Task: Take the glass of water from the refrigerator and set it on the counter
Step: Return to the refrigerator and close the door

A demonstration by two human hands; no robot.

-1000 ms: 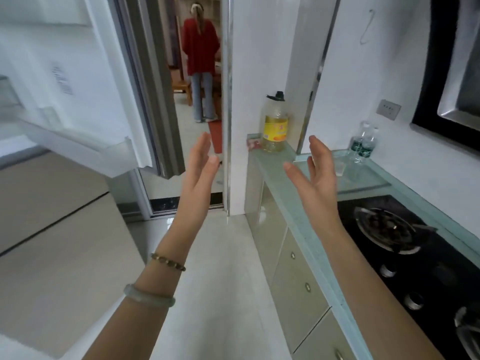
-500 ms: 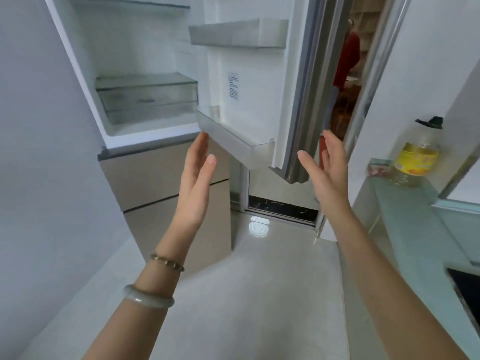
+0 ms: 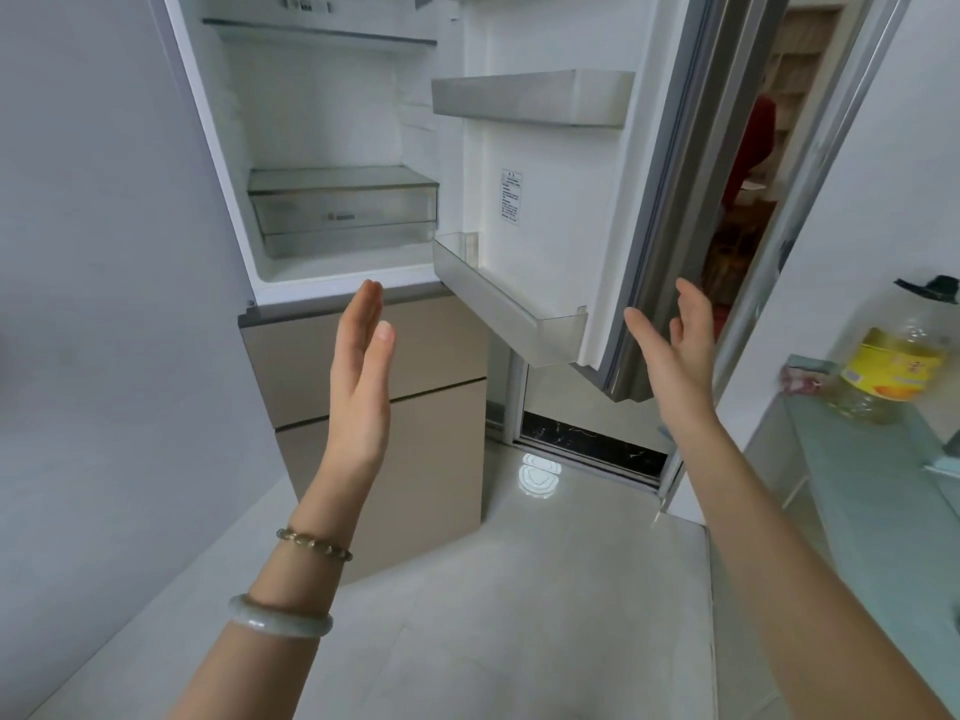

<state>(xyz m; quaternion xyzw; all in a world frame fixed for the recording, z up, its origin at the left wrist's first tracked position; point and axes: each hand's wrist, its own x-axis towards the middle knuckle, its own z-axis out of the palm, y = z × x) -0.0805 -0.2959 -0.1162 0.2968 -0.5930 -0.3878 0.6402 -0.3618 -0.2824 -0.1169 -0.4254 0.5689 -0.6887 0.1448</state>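
- Refrigerator (image 3: 332,148) open, door (image 3: 561,200) swung wide to the right; shelves and clear drawer (image 3: 343,210) bare, no glass of water to be seen anywhere inside.
- Worktop (image 3: 852,491) at the right edge of view, pale green, carrying an oil bottle (image 3: 893,366) at its far corner.
- Left hand (image 3: 363,366) raised flat, palm inward, fingers straight, holding nothing.
- Right hand (image 3: 675,350) likewise spread and empty, just before the door's lower edge.
- Two bracelets (image 3: 291,595) on the left wrist.

White refrigerator (image 3: 332,148) stands open; pale-green counter (image 3: 857,491) lies at right
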